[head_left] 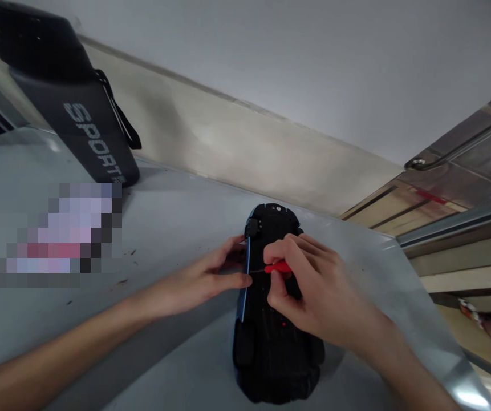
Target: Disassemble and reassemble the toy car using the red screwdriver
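Observation:
A toy car [266, 354] lies upside down on the grey tabletop, its black underside up and a blue body edge showing along the left. My left hand [219, 268] grips the car's left side, thumb on the rim of the underside and fingers partly hidden behind it. Between the thumb and fingers of my right hand [309, 279] is a small screwdriver [277, 267] with a red handle. Its thin shaft points left, across the middle of the underside, close to my left thumb. Whether the tip touches a screw I cannot tell.
A dark bottle [86, 114] lettered SPORT stands at the back left, by the wall. Near it is a blurred-out rectangular thing [65, 228]. Small brown bits [121, 281] are scattered on the table [177, 342]. The table's right edge drops off beside shelving [463, 240].

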A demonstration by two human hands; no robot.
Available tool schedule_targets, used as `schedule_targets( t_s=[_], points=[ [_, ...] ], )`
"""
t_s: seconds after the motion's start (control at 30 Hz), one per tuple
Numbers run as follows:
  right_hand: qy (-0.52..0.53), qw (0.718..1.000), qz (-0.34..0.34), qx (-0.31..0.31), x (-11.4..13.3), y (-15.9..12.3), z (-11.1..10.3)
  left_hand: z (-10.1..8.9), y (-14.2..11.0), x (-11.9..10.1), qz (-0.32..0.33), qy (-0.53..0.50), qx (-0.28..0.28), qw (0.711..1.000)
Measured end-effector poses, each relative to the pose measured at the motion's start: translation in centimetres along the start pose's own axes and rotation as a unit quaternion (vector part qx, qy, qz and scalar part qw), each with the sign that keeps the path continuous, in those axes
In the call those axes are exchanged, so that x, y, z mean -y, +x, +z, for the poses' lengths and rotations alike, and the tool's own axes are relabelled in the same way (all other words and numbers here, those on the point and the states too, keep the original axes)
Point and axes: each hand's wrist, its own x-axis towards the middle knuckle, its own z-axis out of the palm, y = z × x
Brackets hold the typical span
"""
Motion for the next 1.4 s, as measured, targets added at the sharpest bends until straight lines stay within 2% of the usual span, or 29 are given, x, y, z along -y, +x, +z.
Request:
schedule_targets(
  t_s=[0.17,0.43,0.57,0.8,0.87,0.9,0.97,1.03,1.07,1.2,1.27,1.4],
  points=[
    [-0.054,0.998,-0.025,-0.004,0.2,0.1,-0.1,0.0,0.0,0.1,-0.007,0.005,-0.011,1.0],
    [-0.043,0.999,-0.021,0.001,0.1,0.0,0.0,-0.2,0.1,0.4,0.001,0.0,0.004,1.0],
    [0.005,1.0,-0.018,-0.007,0.0,-0.1,0.0,-0.3,0.1,0.5,0.001,0.003,0.001,1.0],
    [0.05,0.998,0.036,0.035,-1.5,0.0,-0.3,-1.0,0.2,1.6,-0.008,0.057,0.013,0.998],
    [0.089,0.994,0.057,0.016,-2.3,-0.4,-0.3,-1.0,-0.2,1.4,-0.003,0.098,0.004,0.995],
    [0.113,0.99,0.081,-0.014,-2.7,-0.8,-0.1,-0.9,-0.4,1.2,-0.002,0.131,-0.009,0.991],
    [0.168,0.965,0.164,-0.117,-3.7,-1.8,0.7,-0.5,-1.1,0.5,-0.006,0.208,-0.043,0.977],
    [0.228,0.909,0.241,-0.25,-4.5,-2.9,2.1,0.3,-1.9,-0.4,-0.009,0.284,-0.079,0.956],
    [0.256,0.881,0.274,-0.29,-4.7,-3.4,2.9,0.8,-2.2,-0.8,-0.003,0.326,-0.094,0.941],
    [0.384,0.793,0.337,-0.333,-4.8,-4.3,5.7,2.8,-3.0,-1.9,0.007,0.464,-0.138,0.875],
    [0.406,0.773,0.35,-0.34,-4.4,-4.2,6.3,3.7,-3.1,-2.1,0.006,0.516,-0.151,0.843],
    [0.419,0.752,0.37,-0.349,-3.3,-3.8,6.6,4.9,-3.2,-2.1,0.01,0.62,-0.167,0.767]
  ],
)
